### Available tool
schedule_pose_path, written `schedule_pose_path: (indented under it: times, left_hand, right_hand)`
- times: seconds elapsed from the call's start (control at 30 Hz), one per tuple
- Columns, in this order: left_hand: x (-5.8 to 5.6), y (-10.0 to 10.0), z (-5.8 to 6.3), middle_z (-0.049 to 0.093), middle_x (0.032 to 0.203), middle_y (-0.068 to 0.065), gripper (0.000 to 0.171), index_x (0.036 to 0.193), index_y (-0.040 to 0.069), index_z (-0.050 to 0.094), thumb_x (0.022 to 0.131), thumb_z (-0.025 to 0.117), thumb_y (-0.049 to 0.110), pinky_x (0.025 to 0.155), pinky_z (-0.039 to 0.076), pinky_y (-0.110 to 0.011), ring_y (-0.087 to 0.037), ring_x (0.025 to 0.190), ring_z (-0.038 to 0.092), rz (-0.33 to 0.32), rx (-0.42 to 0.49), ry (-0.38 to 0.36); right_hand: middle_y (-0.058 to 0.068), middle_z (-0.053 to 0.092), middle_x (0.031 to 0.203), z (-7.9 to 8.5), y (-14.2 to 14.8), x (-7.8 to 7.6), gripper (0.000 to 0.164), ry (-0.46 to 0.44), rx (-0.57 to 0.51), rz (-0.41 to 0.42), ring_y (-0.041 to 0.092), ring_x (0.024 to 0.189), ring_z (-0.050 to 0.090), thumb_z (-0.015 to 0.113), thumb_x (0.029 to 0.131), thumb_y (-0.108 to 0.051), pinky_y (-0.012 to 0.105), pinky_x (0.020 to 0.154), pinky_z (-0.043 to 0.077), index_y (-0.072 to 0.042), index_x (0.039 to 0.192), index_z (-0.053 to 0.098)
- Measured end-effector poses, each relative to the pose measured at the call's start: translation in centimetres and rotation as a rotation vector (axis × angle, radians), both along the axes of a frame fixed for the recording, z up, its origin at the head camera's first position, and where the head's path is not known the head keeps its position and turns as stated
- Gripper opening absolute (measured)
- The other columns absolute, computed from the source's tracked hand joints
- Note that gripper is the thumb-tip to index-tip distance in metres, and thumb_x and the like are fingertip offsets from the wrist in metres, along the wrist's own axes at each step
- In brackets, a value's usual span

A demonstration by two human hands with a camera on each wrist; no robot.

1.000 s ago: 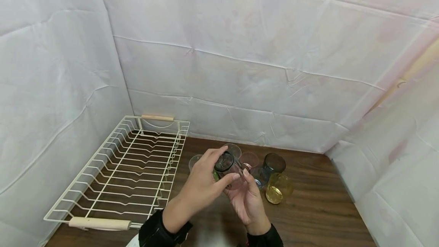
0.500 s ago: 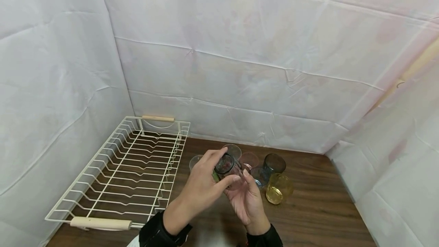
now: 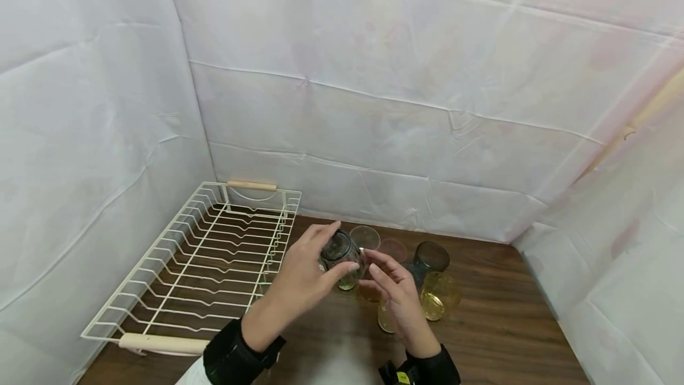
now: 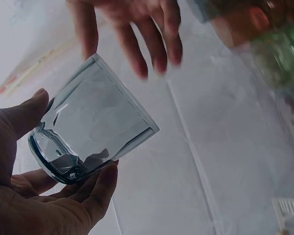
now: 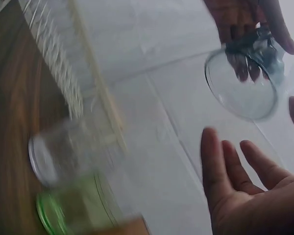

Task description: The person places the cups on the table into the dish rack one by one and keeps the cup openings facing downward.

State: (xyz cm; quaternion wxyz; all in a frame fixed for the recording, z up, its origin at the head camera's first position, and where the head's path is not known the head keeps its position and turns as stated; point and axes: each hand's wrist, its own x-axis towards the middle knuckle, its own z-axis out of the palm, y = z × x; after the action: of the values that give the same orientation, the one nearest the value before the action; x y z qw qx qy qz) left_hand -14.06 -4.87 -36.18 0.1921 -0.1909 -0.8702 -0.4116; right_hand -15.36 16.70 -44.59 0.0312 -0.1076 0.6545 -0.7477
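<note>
My left hand point(image 3: 301, 272) holds a clear bluish drinking glass point(image 3: 338, 247) upside down, base up, above the cluster of glasses. In the left wrist view, the thumb and fingers wrap the glass point(image 4: 95, 120) near its thick base. Just right of it, my right hand point(image 3: 399, 296) is apart from the glass, fingers extended and holding nothing. In the right wrist view, the fingers of the right hand point(image 5: 255, 196) spread below the glass's open rim. A green glass point(image 3: 347, 283) shows on the table beneath the held one.
A white wire dish rack with a wooden handle point(image 3: 162, 343) stands at the left. Behind and right of my hands are a clear glass point(image 3: 366, 236), a pink glass point(image 3: 393, 248), a dark grey glass point(image 3: 431, 256) and a yellow glass point(image 3: 440, 296). White cloth walls point(image 3: 342, 117) enclose the table.
My right hand has come away from the glass and shifted right and slightly down. My left hand has carried the glass a little to the left. The head view has shifted slightly.
</note>
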Motion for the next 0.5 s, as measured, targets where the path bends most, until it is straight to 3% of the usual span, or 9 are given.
schedule_pose_path:
  times: [0.1,0.2,0.33,0.43,0.5]
  left_hand:
    - [-1.1,-1.2,0.4,0.07,0.134,-0.015,0.079,0.15,0.002,0.059,0.084,0.091,0.032,0.1,0.062,-0.048,-0.03,0.116,0.073,0.026,-0.023,-0.015]
    - [-2.6,-2.7,1.0,0.07,0.133,-0.018,0.079,0.152,0.002,0.057,0.086,0.09,0.032,0.096,0.061,-0.052,-0.035,0.113,0.072,0.062,-0.049,-0.049]
    - [-5.1,-5.1,1.5,0.067,0.137,-0.024,0.079,0.154,0.001,0.054,0.09,0.087,0.034,0.094,0.059,-0.057,-0.042,0.113,0.069,0.121,-0.103,-0.082]
    - [-7.0,-6.9,1.6,0.06,0.148,-0.028,0.078,0.157,0.001,0.049,0.095,0.082,0.035,0.102,0.055,-0.061,-0.048,0.128,0.063,0.162,-0.136,-0.13]
    - [-8.2,-8.1,1.5,0.054,0.155,-0.03,0.077,0.16,0.001,0.045,0.099,0.078,0.035,0.108,0.052,-0.064,-0.051,0.136,0.057,0.189,-0.153,-0.172]
  right_hand:
    - [0.013,0.066,0.139,-0.2,0.7,-0.3,0.041,0.102,0.181,-0.123,0.008,0.118,0.069,0.066,0.106,-0.014,0.026,0.093,0.063,-0.002,0.145,0.062]
    - [0.004,0.069,0.133,-0.5,1.6,-0.4,0.039,0.169,0.379,-0.226,0.009,0.112,0.069,0.074,0.102,-0.02,0.025,0.092,0.061,-0.015,0.14,0.068]
    - [-0.001,0.066,0.139,-1.0,2.6,-0.2,0.043,0.232,0.636,-0.312,0.017,0.125,0.063,0.078,0.099,-0.037,0.044,0.104,0.056,-0.026,0.139,0.068]
    - [0.005,0.064,0.144,-1.7,3.0,0.3,0.047,0.321,0.798,-0.354,0.029,0.137,0.057,0.078,0.098,-0.039,0.057,0.112,0.05,-0.02,0.14,0.068]
    - [0.011,0.064,0.141,-2.2,3.1,0.6,0.047,0.406,0.884,-0.39,0.034,0.136,0.056,0.08,0.098,-0.035,0.058,0.11,0.051,-0.014,0.138,0.069]
